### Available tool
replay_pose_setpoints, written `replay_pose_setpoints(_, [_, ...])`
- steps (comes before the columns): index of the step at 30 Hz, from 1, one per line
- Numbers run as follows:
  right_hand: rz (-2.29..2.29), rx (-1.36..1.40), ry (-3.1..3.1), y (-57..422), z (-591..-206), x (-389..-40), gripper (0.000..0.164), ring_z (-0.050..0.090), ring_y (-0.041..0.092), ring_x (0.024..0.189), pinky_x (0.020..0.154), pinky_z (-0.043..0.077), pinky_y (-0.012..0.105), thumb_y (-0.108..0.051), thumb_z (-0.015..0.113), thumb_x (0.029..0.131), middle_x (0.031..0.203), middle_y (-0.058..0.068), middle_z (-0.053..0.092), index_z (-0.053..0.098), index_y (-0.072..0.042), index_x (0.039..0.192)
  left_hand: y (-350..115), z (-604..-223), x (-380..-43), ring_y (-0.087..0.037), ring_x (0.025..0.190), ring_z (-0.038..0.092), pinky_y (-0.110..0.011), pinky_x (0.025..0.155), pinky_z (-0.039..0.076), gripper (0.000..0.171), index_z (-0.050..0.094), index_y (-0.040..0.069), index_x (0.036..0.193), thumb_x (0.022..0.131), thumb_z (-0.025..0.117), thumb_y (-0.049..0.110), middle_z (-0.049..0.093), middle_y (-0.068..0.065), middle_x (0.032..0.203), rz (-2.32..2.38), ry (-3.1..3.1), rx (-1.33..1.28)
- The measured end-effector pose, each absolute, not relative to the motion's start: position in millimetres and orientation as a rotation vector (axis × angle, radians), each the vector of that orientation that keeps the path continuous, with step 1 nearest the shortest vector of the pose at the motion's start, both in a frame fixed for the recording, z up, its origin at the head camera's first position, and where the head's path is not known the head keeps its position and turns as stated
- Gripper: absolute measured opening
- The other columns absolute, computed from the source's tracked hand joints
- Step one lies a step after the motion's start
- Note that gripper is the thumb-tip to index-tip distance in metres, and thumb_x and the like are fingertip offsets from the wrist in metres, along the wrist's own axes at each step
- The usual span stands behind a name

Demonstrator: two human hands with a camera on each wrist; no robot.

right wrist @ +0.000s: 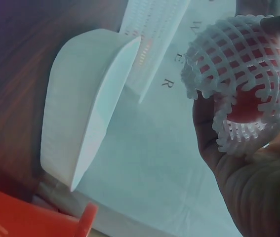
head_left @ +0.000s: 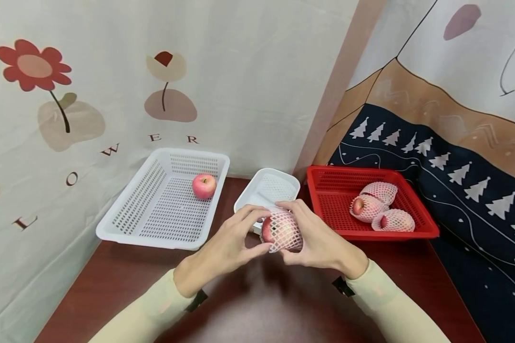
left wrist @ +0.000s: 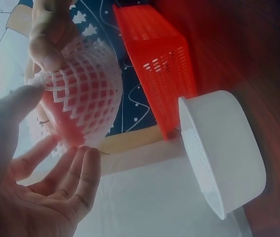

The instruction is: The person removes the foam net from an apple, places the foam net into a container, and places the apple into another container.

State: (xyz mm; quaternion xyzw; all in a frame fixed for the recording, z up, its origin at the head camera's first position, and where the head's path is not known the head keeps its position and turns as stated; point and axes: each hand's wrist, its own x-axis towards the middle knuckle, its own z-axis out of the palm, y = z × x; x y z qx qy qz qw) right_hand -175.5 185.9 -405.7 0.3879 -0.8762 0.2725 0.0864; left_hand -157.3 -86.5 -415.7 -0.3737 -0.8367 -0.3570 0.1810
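Backdrop: pale flower-print curtain (head_left: 262, 71) to the left and middle, dark tree-print cloth (head_left: 459, 190) to the right, behind a reddish-brown worktop (head_left: 124, 290).
White basket (head_left: 163, 214): far left, nearer the left hand (head_left: 233, 238) than the right hand (head_left: 315, 238); one bare apple (head_left: 204, 186) sits by its right wall.
Left hand: thumb below, fingers above, pinching the rim of the foam net (head_left: 286, 231) where red skin shows.
Small white basket (head_left: 262, 186): between the larger two, just beyond the hands, its near end partly hidden.
Held apple (head_left: 266, 230): between both hands, raised above the worktop, partly inside the foam net; the net's long axis appears to run from hand to hand, its opening facing the left one.
Right hand: thumb and fingers curled round the netted side, covering more of it than the left does.
Red basket (head_left: 332, 209): farthest right, nearer the right hand; three netted apples (head_left: 369, 208) cluster in its right half.
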Motion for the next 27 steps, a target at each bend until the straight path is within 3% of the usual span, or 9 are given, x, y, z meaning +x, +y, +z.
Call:
replay_pose_setpoints(13, [0.981,1.132,-2.625,185,-414,-169,0.104,0.071,0.013,0.128,0.108,0.068,0.036,-0.029,0.098,0.08,0.159,0.003,0.064,0.046,-0.016,0.168,-87,-416,-154,-0.027,0.14,0.069,-0.045,0.121,0.06,0.077,0.066,0.005,0.151,0.088,0.104,0.027,0.069,-0.01,0.151,-0.946,-2.473,-1.111])
replay_pose_setpoints(22, [0.971,1.208,-2.637,190,-419,-167,0.105,0.068,0.016,0.141,0.12,0.064,0.043,-0.027,0.102,0.086,0.166,0.003,0.061,0.044,-0.015,0.173,-90,-416,-154,-0.023,0.132,0.07,-0.042,0.115,0.062,0.076,0.068,0.007,0.147,0.086,0.106,0.031,0.068,-0.008,0.146,-0.923,-2.482,-1.12])
replay_pose_setpoints(27, [0.928,1.26,-2.61,193,-415,-168,0.103,0.071,0.019,0.141,0.118,0.065,0.048,-0.027,0.104,0.088,0.166,0.004,0.065,0.047,-0.014,0.174,-94,-416,-152,-0.021,0.123,0.072,-0.041,0.107,0.064,0.076,0.066,0.009,0.149,0.087,0.103,0.029,0.068,-0.007,0.141,-0.949,-2.49,-1.078])
